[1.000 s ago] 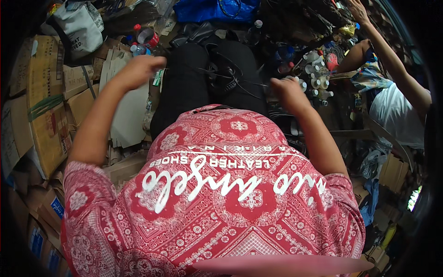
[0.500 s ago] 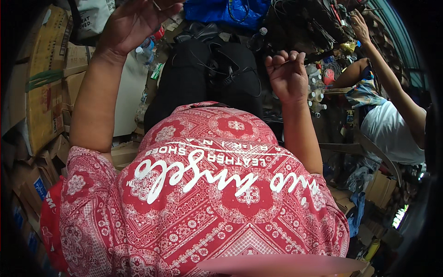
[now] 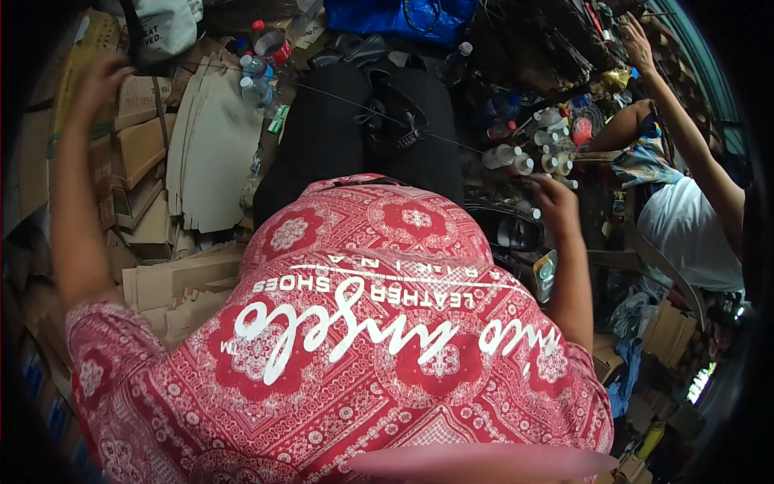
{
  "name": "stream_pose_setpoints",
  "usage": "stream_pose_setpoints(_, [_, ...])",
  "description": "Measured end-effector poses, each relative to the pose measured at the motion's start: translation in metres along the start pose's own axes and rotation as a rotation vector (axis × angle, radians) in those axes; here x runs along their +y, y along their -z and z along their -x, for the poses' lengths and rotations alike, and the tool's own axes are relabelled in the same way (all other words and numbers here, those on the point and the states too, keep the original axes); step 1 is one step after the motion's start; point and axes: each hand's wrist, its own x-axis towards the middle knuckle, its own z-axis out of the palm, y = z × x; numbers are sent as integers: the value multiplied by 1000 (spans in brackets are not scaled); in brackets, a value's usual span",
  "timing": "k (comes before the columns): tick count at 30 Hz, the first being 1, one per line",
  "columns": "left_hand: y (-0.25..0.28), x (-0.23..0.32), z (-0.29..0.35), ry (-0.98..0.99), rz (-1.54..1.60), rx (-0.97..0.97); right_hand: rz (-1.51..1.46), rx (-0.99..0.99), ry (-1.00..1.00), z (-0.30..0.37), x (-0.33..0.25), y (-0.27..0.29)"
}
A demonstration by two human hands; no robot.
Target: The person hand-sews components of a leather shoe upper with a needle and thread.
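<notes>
Our left hand [image 3: 101,77] spreads open against stiff, light cardboard boxes [image 3: 137,129]; our right hand [image 3: 556,202] curls loosely near small plastic bottles [image 3: 516,157], holding nothing.

We seem to be in a crowded workshop or small repair stall, packed tight with stock and scrap. On the left, flattened cardboard boxes [image 3: 141,145] and cut cardboard sheets [image 3: 211,153] are stacked in leaning heaps. At the far side a blue bag [image 3: 395,16] sits among plastic bottles [image 3: 256,81]. To the right we see a cluttered bench [image 3: 601,157] crowded with small white-capped bottles [image 3: 516,157], with tools and cords hanging in a dark tangle above. Another person in a white shirt [image 3: 685,234] works at the far right, one arm raised toward the hanging clutter.
</notes>
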Motion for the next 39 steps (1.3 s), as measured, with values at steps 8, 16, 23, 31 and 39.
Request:
stream_pose_setpoints(8, [-5,-110,22,275,-108,-37,440,278,-429,93,163,130])
stream_pose_setpoints(16, [-126,213,2,-494,629,-375,-71,-204,13,-14,-32,-24])
stream_pose_setpoints(23, [-173,311,-24,-710,720,-615,-368,-96,249,-74,-123,-92])
stream_pose_setpoints(31, [-179,313,-31,-685,793,-726,-327,-173,281,-81,-129,-92])
stream_pose_setpoints(39, [-189,309,-27,-521,1013,-895,-406,-66,338,-68,-131,-113])
